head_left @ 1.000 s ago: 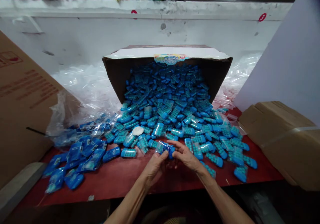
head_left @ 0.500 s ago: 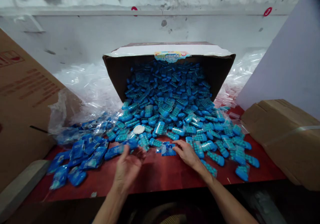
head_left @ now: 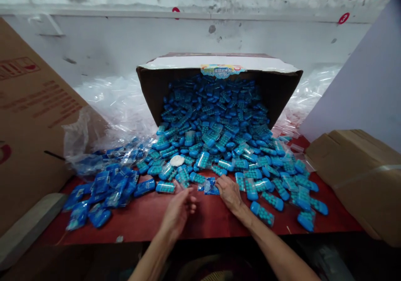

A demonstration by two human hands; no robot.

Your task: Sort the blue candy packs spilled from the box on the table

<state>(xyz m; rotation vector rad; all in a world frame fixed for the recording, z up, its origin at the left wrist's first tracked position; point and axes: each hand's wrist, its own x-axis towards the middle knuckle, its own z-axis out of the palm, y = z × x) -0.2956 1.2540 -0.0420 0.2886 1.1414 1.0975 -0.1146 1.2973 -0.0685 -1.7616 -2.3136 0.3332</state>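
My right hand (head_left: 230, 194) pinches the right end of a small flat blue printed packet (head_left: 210, 186) on the red table (head_left: 203, 220). To its left, my left hand (head_left: 179, 209) hovers over the table with loosely curled fingers and nothing visible in them. Just beyond it lies a clear-and-blue container of teal beads (head_left: 165, 187). A heap of such containers (head_left: 216, 134) spills from a tipped carton (head_left: 282, 101). Blue-wrapped packs (head_left: 108, 187) are piled on the left, one single blue pack (head_left: 144, 187) nearest the left hand.
Large cardboard boxes stand at the left (head_left: 37, 118) and right (head_left: 357, 180). Clear plastic pieces (head_left: 115, 101) heap behind the wrapped packs. A white round piece (head_left: 177, 160) rests on the containers. A grey slab (head_left: 34, 226) lies at the left table edge.
My left hand has moved right and nearer to me, away from the blue pack it was over. My right hand stays at the flat packet. The view has shifted slightly.
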